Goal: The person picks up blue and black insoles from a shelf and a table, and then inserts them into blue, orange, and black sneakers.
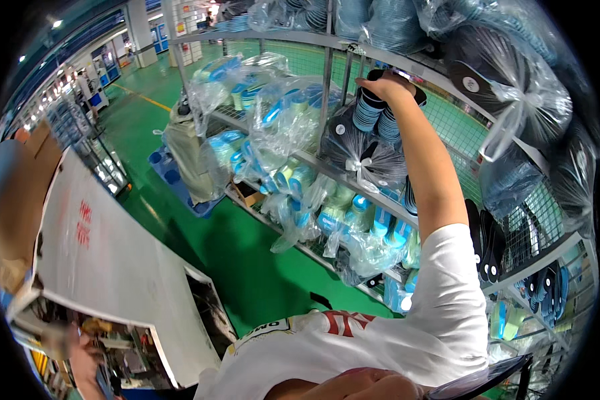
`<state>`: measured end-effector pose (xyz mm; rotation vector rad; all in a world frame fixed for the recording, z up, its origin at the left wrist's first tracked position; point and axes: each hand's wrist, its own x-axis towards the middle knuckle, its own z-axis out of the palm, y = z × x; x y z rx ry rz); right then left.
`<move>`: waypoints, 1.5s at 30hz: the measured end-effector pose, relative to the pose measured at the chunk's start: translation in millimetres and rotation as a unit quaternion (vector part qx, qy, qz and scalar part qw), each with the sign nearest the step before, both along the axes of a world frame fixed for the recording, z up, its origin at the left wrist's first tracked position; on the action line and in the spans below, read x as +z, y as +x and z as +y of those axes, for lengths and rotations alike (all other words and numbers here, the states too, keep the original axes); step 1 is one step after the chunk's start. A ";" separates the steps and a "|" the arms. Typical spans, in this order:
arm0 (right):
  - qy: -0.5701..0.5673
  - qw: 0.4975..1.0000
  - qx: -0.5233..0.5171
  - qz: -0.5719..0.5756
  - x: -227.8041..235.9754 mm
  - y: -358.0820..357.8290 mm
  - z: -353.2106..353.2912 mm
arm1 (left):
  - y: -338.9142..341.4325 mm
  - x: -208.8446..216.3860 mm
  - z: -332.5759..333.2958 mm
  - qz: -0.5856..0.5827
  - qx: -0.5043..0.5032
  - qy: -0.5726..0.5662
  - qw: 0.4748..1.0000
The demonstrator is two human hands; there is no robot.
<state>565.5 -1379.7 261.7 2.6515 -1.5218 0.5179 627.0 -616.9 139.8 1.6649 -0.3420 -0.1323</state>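
Observation:
My right hand reaches up to the shelf, its thumb spread over the top of a stack of insoles, black on top with light blue edges. The hand appears to grip the stack, but the far fingers are hidden. A tied clear bag of dark insoles lies just below, in front of the stack. Low at the left edge, what looks like my left hand is small and smeared beside the white table's underside; its fingers are unclear.
The metal shelf rack with mesh backing holds several clear bags of blue and pale green insoles. More bagged dark insoles stand at upper right. A blue plastic pallet lies on the green floor between table and rack.

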 end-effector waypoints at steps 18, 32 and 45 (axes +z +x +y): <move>0.040 0.993 -0.112 -0.005 1.9 -38.2 -59.2 | 220.1 -410.8 -451.4 0.267 -0.426 0.403 0.765; -0.124 0.980 -0.129 -0.091 -14.2 -57.0 -50.5 | 190.2 -463.3 -489.8 0.181 -0.605 0.521 0.574; 0.266 0.186 -0.533 -0.781 -378.0 -321.6 479.4 | -104.4 -427.5 -606.8 -0.017 -0.803 0.452 0.389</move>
